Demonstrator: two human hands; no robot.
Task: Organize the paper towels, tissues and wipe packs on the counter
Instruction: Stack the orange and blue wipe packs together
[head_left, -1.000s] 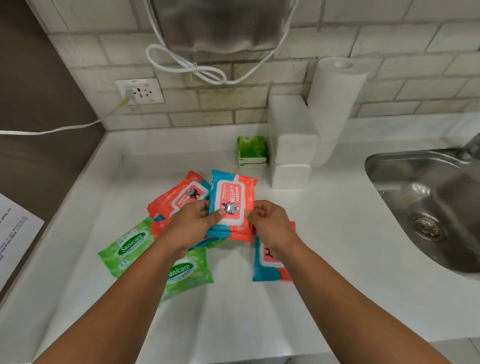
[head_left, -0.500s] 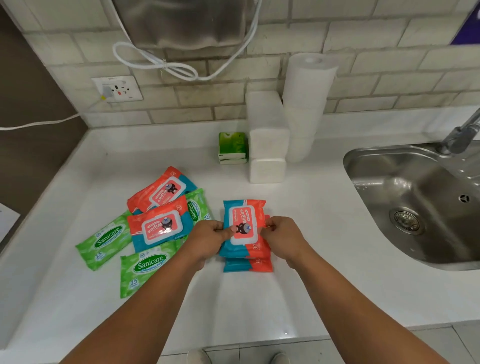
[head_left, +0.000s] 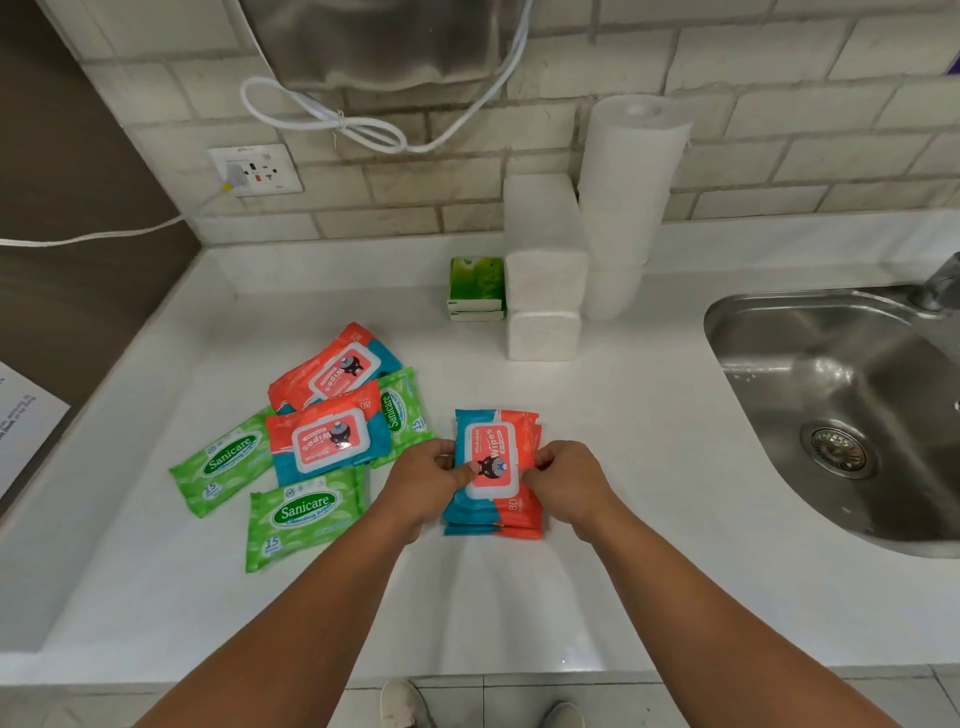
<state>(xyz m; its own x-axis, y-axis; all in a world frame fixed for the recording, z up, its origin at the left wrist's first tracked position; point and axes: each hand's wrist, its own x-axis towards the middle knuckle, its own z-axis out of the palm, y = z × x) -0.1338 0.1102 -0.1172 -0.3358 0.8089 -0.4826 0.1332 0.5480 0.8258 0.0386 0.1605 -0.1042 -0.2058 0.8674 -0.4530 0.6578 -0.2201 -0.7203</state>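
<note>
Hands (head_left: 423, 483) lowered, wipes stack (head_left: 493, 470) pinched

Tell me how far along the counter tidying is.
Done: white paper towel roll, white tissue stacks and small green tissue packs grouped by the wall. In hand: left hand and right hand squaring the orange-and-blue wipe stack. Left: loose orange and green Sanicare packs.

Orange-and-blue wipe packs (head_left: 493, 467) stacked flat, perhaps three; other packs (head_left: 317, 436) lie scattered left.
</note>
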